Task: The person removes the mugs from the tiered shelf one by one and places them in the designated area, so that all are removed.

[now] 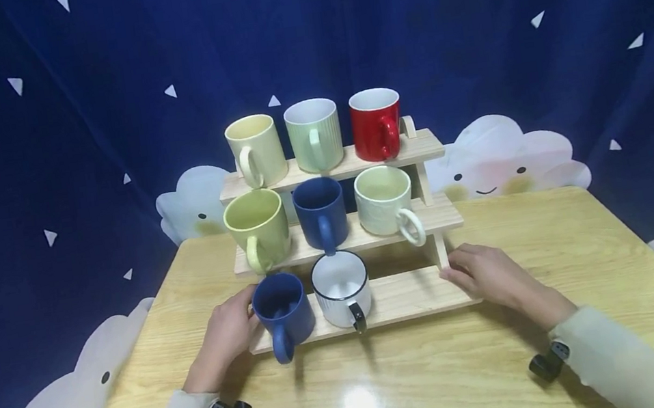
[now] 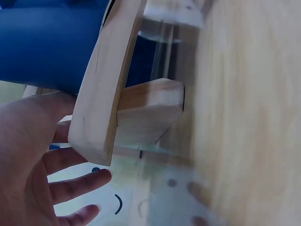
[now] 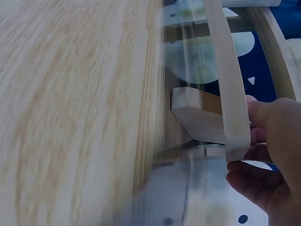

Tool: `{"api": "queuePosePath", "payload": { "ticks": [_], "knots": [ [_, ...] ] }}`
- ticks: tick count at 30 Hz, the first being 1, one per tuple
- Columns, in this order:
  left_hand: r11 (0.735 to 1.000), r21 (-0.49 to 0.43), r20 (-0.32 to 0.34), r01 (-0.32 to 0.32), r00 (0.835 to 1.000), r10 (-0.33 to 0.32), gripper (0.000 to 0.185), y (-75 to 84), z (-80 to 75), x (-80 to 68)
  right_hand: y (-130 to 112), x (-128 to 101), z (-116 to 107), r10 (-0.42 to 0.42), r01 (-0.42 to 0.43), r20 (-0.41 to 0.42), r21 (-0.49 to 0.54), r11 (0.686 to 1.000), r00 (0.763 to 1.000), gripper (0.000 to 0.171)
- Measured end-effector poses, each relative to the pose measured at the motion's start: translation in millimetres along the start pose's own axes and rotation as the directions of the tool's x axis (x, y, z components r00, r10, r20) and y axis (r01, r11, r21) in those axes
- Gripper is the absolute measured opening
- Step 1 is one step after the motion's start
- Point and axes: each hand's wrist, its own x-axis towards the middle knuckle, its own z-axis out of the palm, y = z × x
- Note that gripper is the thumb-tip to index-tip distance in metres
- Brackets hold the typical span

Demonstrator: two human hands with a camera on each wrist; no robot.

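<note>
Both hands are holding a wooden rack of mugs at its bottom shelf, one at each end, and the rack is sitting flat near the middle of the table. The left hand is lying against the left end, fingers fairly straight and spread, touching the wood rather than wrapping it. The right hand is pinching the right side post, thumb and fingers curled round it. Judging from this, the rack is grasped but not lifted, so any moving of it is yet to come. Eight mugs are standing on the three shelves; a blue mug is sitting right beside the left hand and a white mug next to it, both loose and liable to slide if the rack is tilted. A starry blue curtain is hanging behind.
</note>
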Motion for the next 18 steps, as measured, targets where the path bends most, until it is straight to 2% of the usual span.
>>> {"api": "queuePosePath", "payload": {
  "ticks": [7, 12, 18],
  "knots": [
    [0.994, -0.028, 0.033, 0.108, 0.994, -0.107, 0.026, 4.3, 0.2, -2.6, 5, 3, -3, -0.042, 0.042, 0.029, 0.028, 0.999, 0.999, 0.017],
    [0.989, -0.049, 0.043, 0.136, 0.99, -0.134, 0.032, 6.6, -1.9, -4.1, 10, 4, -3, -0.075, 0.074, 0.02, 0.044, 0.996, 0.997, 0.017],
    [0.984, -0.067, 0.026, 0.167, 0.986, -0.166, 0.032, 13.9, -1.2, -8.2, 17, 7, -3, -0.116, 0.116, 0.002, 0.045, 0.992, 0.993, 0.017]
  ]
}}
